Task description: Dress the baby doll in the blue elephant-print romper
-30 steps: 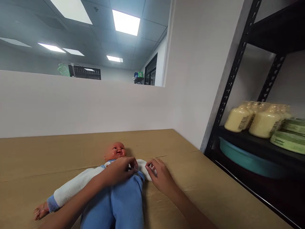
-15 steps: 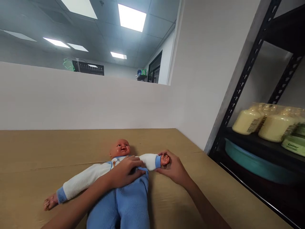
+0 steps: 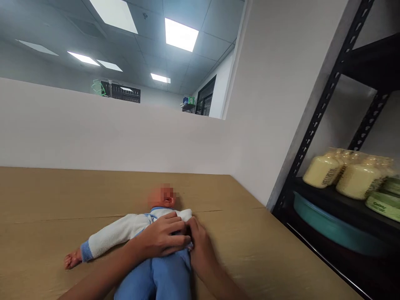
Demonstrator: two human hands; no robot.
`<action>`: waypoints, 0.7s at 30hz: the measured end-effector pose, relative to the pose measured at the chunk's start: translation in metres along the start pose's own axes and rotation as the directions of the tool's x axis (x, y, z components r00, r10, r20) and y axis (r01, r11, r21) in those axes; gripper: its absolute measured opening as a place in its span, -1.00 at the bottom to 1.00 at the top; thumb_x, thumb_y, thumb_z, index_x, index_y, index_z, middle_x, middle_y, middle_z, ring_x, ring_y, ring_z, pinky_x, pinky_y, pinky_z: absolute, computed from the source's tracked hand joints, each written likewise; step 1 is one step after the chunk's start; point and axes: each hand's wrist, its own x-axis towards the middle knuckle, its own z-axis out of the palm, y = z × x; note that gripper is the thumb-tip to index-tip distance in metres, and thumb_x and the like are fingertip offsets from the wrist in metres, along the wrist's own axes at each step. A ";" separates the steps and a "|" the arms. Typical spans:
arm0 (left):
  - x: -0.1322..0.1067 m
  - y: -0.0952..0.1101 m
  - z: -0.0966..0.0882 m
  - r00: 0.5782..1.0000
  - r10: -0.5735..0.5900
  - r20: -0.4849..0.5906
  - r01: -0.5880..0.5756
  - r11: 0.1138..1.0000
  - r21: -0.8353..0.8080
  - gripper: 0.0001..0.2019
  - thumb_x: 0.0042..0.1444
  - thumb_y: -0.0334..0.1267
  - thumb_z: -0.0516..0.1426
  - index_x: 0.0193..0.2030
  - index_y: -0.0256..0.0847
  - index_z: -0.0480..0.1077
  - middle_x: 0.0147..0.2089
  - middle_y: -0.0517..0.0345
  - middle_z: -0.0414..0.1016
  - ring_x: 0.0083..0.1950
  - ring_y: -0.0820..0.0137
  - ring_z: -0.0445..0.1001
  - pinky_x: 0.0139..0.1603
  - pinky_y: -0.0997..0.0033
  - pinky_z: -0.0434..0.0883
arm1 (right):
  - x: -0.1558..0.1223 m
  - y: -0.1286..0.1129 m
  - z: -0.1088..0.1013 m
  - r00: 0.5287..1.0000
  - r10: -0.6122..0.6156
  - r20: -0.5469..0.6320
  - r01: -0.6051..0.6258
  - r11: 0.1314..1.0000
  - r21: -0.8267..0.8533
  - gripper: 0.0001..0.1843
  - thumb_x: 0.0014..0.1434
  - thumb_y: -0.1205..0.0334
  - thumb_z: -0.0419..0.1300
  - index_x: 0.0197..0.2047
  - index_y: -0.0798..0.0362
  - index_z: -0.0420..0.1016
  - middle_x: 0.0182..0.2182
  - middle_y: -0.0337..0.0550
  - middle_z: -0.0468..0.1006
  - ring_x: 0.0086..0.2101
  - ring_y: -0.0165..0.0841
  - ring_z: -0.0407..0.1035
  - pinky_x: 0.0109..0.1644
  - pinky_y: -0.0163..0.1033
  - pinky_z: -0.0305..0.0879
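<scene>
A baby doll (image 3: 168, 275) in a white and blue outfit lies on its back on the tabletop, head pointing away from me. Across its belly rests my left hand (image 3: 165, 235), fingers curled against the clothing; what lies under the fingertips is hidden. My right hand (image 3: 200, 246) is closed around the doll's arm on the right side, close against the torso and almost touching my left hand. Most of that arm is covered; only the white shoulder shows. The other doll arm (image 3: 109, 235) is stretched out to the left on the table.
The brown tabletop (image 3: 62, 196) meets a low white wall (image 3: 109, 137) behind. To the right stands a black metal shelf (image 3: 312, 129) with several cream-coloured bottles (image 3: 321, 171), green containers (image 3: 386, 204) and a teal basin (image 3: 331, 225) below.
My right hand has moved left with the doll's arm, from outstretched to beside its body. My left hand stays on the belly, its fingers more curled. The camera view has shifted slightly.
</scene>
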 end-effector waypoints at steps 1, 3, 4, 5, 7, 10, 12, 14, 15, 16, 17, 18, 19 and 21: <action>0.002 0.001 -0.001 0.997 -0.063 -0.035 0.061 0.996 -0.070 -0.65 0.56 -0.13 -0.07 -0.08 -0.09 0.52 -0.29 0.04 0.53 -0.30 0.27 0.39 -0.18 0.19 0.28 | -0.001 -0.001 0.002 0.998 -0.047 0.033 0.045 0.997 0.064 -0.81 0.20 0.36 0.10 -0.13 -0.03 0.43 -0.16 -0.03 0.60 -0.13 -0.13 0.51 -0.01 -0.07 0.39; 0.008 0.001 -0.004 0.956 -0.278 -0.091 0.248 0.935 -0.252 -0.71 0.51 -0.06 0.05 -0.13 -0.12 0.51 -0.25 0.07 0.53 -0.22 0.28 0.44 -0.15 0.24 0.32 | -0.003 -0.002 -0.001 0.989 -0.122 0.087 0.102 0.973 0.208 -0.64 0.15 0.39 0.14 0.01 -0.04 0.49 0.03 0.00 0.58 0.06 -0.12 0.47 0.21 -0.04 0.34; 0.011 -0.001 -0.005 0.910 -0.406 -0.088 0.354 0.869 -0.347 -0.71 0.48 -0.02 0.10 -0.17 -0.14 0.50 -0.25 0.09 0.53 -0.22 0.29 0.45 -0.15 0.27 0.34 | -0.003 -0.002 -0.004 0.983 -0.140 0.117 0.103 0.954 0.282 -0.57 0.11 0.39 0.18 0.06 -0.06 0.52 0.12 -0.02 0.54 0.15 -0.12 0.42 0.31 -0.03 0.28; 0.014 -0.003 -0.006 0.853 -0.520 -0.052 0.452 0.784 -0.424 -0.69 0.44 0.03 0.14 -0.20 -0.15 0.48 -0.26 0.11 0.52 -0.23 0.29 0.46 -0.16 0.29 0.36 | -0.003 -0.003 -0.008 0.979 -0.140 0.149 0.078 0.929 0.363 -0.53 0.08 0.39 0.21 0.07 -0.08 0.56 0.16 -0.04 0.52 0.20 -0.11 0.38 0.36 -0.03 0.23; 0.017 -0.010 -0.007 0.752 -0.659 0.032 0.586 0.645 -0.491 -0.63 0.37 0.11 0.17 -0.25 -0.16 0.44 -0.29 0.15 0.49 -0.25 0.29 0.44 -0.20 0.32 0.39 | -0.001 -0.005 -0.014 0.975 -0.091 0.201 -0.035 0.835 0.550 -0.62 0.03 0.32 0.27 -0.05 -0.07 0.65 0.08 -0.09 0.54 0.17 -0.11 0.39 0.34 -0.05 0.24; 0.015 -0.020 -0.005 0.706 -0.703 0.091 0.659 0.604 -0.449 -0.62 0.30 0.14 0.17 -0.25 -0.17 0.43 -0.25 0.12 0.49 -0.17 0.23 0.44 -0.13 0.28 0.39 | 0.004 -0.005 -0.015 0.968 0.058 0.243 -0.231 0.575 0.785 -0.77 0.08 0.14 0.34 -0.17 -0.02 0.67 -0.11 -0.13 0.58 0.01 -0.16 0.45 0.20 -0.12 0.33; 0.013 -0.023 -0.004 0.696 -0.713 0.088 0.679 0.612 -0.406 -0.65 0.30 0.11 0.17 -0.22 -0.17 0.44 -0.21 0.09 0.51 -0.12 0.19 0.45 -0.08 0.24 0.37 | 0.006 -0.001 -0.011 0.949 0.198 0.246 -0.310 0.426 0.850 -0.72 0.10 0.03 0.41 -0.16 -0.02 0.64 -0.17 -0.16 0.62 -0.07 -0.22 0.47 0.13 -0.16 0.37; 0.010 -0.023 -0.002 0.680 -0.726 0.103 0.704 0.607 -0.369 -0.68 0.31 0.06 0.13 -0.19 -0.17 0.42 -0.19 0.06 0.53 -0.12 0.18 0.46 -0.09 0.24 0.35 | 0.008 0.007 -0.006 0.910 0.345 0.229 -0.356 0.370 0.858 -0.65 0.03 -0.02 0.49 -0.18 -0.03 0.59 -0.21 -0.20 0.64 -0.15 -0.27 0.48 0.04 -0.21 0.40; 0.010 -0.023 -0.001 0.670 -0.734 0.113 0.717 0.601 -0.353 -0.70 0.32 0.04 0.11 -0.19 -0.16 0.41 -0.19 0.06 0.54 -0.13 0.18 0.47 -0.11 0.24 0.34 | 0.008 0.013 -0.003 0.891 0.403 0.210 -0.369 0.372 0.851 -0.62 -0.02 -0.02 0.51 -0.22 -0.04 0.56 -0.23 -0.21 0.65 -0.18 -0.29 0.48 -0.01 -0.23 0.40; 0.009 -0.022 0.000 0.659 -0.742 0.122 0.731 0.594 -0.336 -0.72 0.32 0.02 0.09 -0.19 -0.16 0.40 -0.20 0.07 0.54 -0.15 0.18 0.48 -0.13 0.25 0.33 | 0.008 0.019 -0.001 0.875 0.445 0.193 -0.381 0.385 0.841 -0.61 -0.05 -0.02 0.52 -0.25 -0.04 0.53 -0.25 -0.22 0.65 -0.20 -0.29 0.48 -0.04 -0.25 0.40; 0.009 -0.022 0.002 0.648 -0.751 0.130 0.744 0.587 -0.319 -0.74 0.32 0.00 0.08 -0.19 -0.15 0.38 -0.23 0.08 0.54 -0.17 0.18 0.49 -0.16 0.25 0.32 | 0.008 0.024 0.002 0.864 0.471 0.178 -0.390 0.400 0.829 -0.62 -0.07 -0.01 0.51 -0.28 -0.04 0.50 -0.26 -0.23 0.65 -0.21 -0.30 0.49 -0.07 -0.26 0.39; 0.009 -0.023 0.004 0.635 -0.761 0.134 0.758 0.579 -0.302 -0.76 0.32 -0.02 0.07 -0.19 -0.14 0.37 -0.25 0.09 0.54 -0.19 0.17 0.50 -0.18 0.26 0.31 | 0.009 0.030 0.005 0.858 0.485 0.167 -0.394 0.415 0.820 -0.63 -0.07 0.00 0.50 -0.30 -0.04 0.48 -0.27 -0.23 0.65 -0.22 -0.30 0.49 -0.10 -0.26 0.39; 0.009 -0.023 0.006 0.621 -0.772 0.135 0.771 0.570 -0.284 -0.77 0.33 -0.03 0.05 -0.19 -0.13 0.35 -0.27 0.10 0.53 -0.21 0.17 0.51 -0.20 0.26 0.30 | 0.011 0.034 0.008 0.858 0.489 0.158 -0.395 0.429 0.812 -0.64 -0.07 -0.01 0.48 -0.33 -0.04 0.45 -0.29 -0.23 0.64 -0.25 -0.29 0.49 -0.13 -0.26 0.39; 0.010 -0.025 0.011 0.594 -0.794 0.128 0.795 0.553 -0.250 -0.79 0.35 -0.05 0.02 -0.19 -0.11 0.31 -0.30 0.11 0.54 -0.22 0.16 0.53 -0.22 0.27 0.29 | 0.016 0.042 0.015 0.865 0.482 0.137 -0.385 0.464 0.798 -0.65 -0.08 -0.03 0.42 -0.39 -0.04 0.40 -0.37 -0.24 0.61 -0.31 -0.28 0.48 -0.20 -0.24 0.38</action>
